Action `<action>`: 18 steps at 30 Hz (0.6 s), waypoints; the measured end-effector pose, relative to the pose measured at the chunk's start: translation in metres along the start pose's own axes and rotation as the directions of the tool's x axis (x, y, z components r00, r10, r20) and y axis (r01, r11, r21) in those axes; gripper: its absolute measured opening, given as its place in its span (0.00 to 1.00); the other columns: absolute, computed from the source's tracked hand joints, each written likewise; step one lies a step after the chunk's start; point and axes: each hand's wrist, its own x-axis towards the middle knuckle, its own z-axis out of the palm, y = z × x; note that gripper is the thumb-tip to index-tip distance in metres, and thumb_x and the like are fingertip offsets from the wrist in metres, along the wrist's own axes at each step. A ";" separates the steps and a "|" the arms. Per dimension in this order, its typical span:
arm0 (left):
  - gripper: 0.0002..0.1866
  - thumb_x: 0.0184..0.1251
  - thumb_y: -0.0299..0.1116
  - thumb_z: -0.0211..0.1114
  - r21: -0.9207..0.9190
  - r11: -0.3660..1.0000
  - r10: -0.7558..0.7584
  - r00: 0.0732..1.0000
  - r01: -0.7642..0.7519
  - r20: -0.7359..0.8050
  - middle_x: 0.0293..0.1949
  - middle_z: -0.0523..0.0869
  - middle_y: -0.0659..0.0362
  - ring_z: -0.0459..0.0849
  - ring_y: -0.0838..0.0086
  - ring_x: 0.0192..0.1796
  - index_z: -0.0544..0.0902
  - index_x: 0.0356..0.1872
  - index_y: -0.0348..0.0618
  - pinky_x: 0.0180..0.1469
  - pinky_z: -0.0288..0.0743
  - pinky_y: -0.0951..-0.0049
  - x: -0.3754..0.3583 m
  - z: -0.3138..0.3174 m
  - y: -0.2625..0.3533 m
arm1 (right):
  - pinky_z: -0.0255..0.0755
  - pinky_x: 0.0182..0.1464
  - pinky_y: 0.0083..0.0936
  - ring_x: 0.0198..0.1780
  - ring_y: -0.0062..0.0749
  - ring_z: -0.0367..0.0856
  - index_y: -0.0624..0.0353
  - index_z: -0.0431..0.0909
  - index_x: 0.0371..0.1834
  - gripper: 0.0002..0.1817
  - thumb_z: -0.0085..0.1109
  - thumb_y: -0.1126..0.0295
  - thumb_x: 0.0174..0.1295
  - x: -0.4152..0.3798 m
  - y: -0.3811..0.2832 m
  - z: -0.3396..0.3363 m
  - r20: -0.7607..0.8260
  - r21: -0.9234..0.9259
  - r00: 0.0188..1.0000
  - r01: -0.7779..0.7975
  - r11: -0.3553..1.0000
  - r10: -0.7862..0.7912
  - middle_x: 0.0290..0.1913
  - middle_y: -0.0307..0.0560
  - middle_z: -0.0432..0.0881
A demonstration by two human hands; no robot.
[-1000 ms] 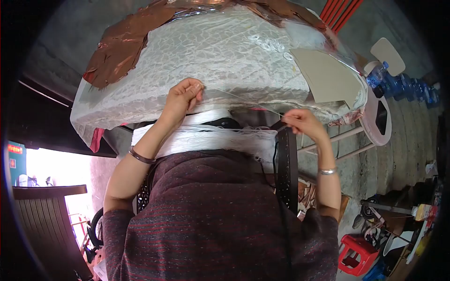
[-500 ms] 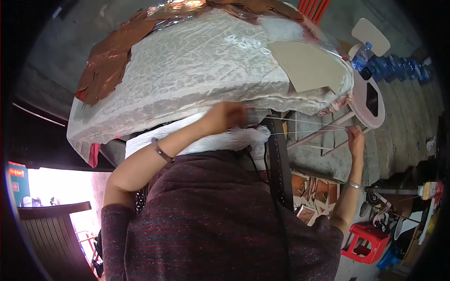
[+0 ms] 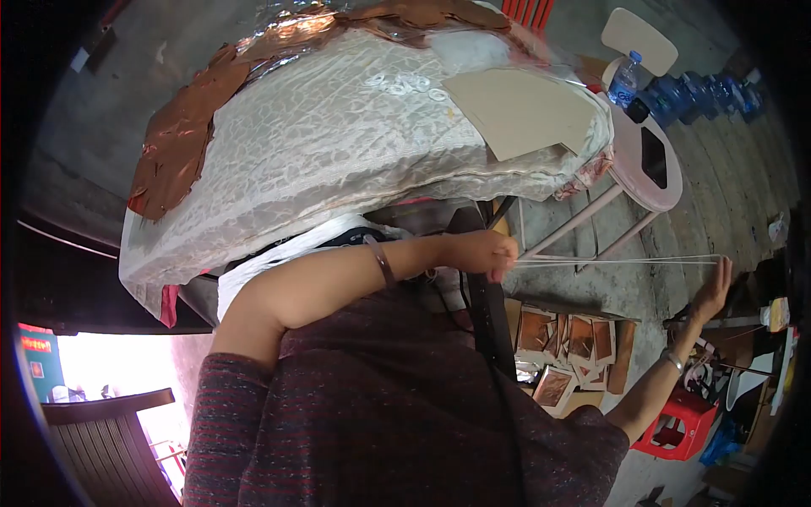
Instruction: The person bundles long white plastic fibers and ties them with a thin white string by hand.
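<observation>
White thread (image 3: 617, 260) runs taut in two close strands between my hands, above the floor to the right. My left hand (image 3: 494, 253) is closed around its near end, just over a dark bench-like bar (image 3: 490, 325). Far out to the right, my right hand (image 3: 714, 291) holds the other end at its fingertips. A bundle of white thread (image 3: 245, 287) lies across my lap, partly hidden behind my left forearm.
A table with a pale lace cover (image 3: 338, 135) stands ahead, bearing white rings (image 3: 401, 83), a beige sheet (image 3: 524, 114) and brown foil pieces (image 3: 173, 139). A pink stool (image 3: 621, 160) holds a phone (image 3: 653, 156) and bottle (image 3: 623, 80). A red stool (image 3: 688, 422) sits lower right.
Both hands have moved right and down, my right hand farther out. The strands now run nearly level from my left hand, close together. My left forearm now covers more of the thread bundle.
</observation>
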 end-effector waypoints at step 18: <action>0.08 0.56 0.32 0.59 0.854 0.506 0.279 0.914 0.122 -0.296 0.22 0.81 0.54 0.81 0.69 0.27 0.78 0.28 0.36 0.32 0.72 0.69 -0.128 -0.069 0.235 | 0.70 0.36 0.26 0.30 0.31 0.78 0.64 0.79 0.37 0.10 0.52 0.71 0.58 -0.006 -0.062 0.040 0.656 0.206 0.752 -0.259 0.944 0.063 0.28 0.48 0.81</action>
